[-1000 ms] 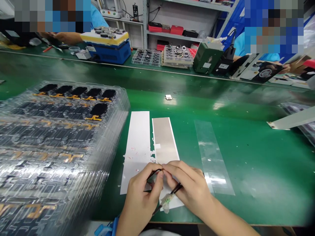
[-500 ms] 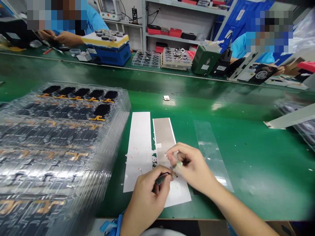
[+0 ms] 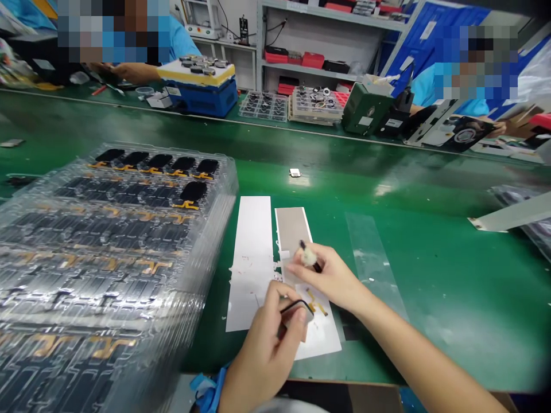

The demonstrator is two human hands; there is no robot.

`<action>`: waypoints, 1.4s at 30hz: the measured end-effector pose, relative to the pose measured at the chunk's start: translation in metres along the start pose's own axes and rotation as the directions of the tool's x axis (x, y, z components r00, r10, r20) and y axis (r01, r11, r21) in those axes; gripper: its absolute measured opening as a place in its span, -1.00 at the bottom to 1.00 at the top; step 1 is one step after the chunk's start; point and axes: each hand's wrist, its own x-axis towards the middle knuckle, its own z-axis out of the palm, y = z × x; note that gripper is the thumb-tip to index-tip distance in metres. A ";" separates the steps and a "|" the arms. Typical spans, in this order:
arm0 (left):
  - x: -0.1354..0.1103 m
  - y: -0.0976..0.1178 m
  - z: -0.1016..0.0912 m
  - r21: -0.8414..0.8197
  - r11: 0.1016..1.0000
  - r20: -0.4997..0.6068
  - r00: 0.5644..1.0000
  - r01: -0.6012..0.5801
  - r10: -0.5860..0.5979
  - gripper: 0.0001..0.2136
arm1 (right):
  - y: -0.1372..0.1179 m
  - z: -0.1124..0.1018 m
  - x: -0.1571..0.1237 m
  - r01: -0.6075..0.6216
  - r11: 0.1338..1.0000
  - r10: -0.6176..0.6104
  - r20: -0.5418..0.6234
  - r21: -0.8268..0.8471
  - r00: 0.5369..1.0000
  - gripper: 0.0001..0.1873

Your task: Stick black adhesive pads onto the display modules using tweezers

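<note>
My left hand (image 3: 269,341) is closed round the edges of a small display screen (image 3: 303,314) with a black rim, tilted so a pale grey face shows. An orange flex cable (image 3: 316,303) sticks out beside it, over the white strip. Just above and to the right, my right hand (image 3: 336,275) is closed on a slim dark tool with a pale wrapped part (image 3: 309,256); its exact kind is unclear. Under both hands lies a white strip with a grey-brown upper part (image 3: 291,228). A plain white strip (image 3: 253,241) lies left of it, with small scraps between them.
Stacked clear plastic trays (image 3: 215,229) fill the left, with several black screens in the top one. A clear film (image 3: 372,246) lies to the right. A small white square piece (image 3: 295,172) sits ahead. Across the bench are two people, a blue box (image 3: 206,97) and a green box (image 3: 364,109).
My left hand has turned the display screen, so its pale face and the orange cable show more. My right hand has drawn up from it, its tool tilted upward. The view has shifted slightly.
</note>
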 end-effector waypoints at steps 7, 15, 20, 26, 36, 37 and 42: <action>0.001 -0.004 0.002 -0.126 0.989 -0.167 0.981 0.078 -0.098 -0.86 | 0.006 0.000 -0.030 -0.073 0.958 0.036 0.138 0.277 0.990 -0.61; 0.001 -0.011 0.001 -0.059 0.993 -0.159 0.981 0.102 -0.110 -0.84 | 0.007 0.003 -0.032 -0.148 0.897 0.112 0.110 0.416 0.988 -0.66; -0.001 -0.012 -0.001 -0.084 0.990 -0.113 0.986 0.113 -0.122 -0.83 | 0.009 0.007 -0.035 -0.172 0.917 0.139 0.116 0.359 0.983 -0.62; -0.003 -0.012 0.000 -0.135 0.987 -0.098 0.990 0.092 -0.105 -0.84 | 0.004 0.013 -0.040 0.019 0.988 -0.005 -0.086 0.154 0.996 -0.71; 0.002 -0.012 0.001 -0.156 0.981 -0.089 0.988 0.113 -0.128 -0.83 | 0.002 0.014 -0.040 0.095 0.993 -0.086 -0.131 0.064 0.988 -0.76; 0.002 -0.013 0.001 -0.153 0.982 -0.090 0.988 0.112 -0.126 -0.83 | 0.002 0.014 -0.040 0.095 0.993 -0.085 -0.128 0.076 0.988 -0.78; 0.001 -0.015 0.000 -0.123 0.987 -0.095 0.989 0.105 -0.117 -0.82 | 0.000 0.013 -0.040 0.091 0.981 -0.078 -0.085 0.169 0.993 -0.80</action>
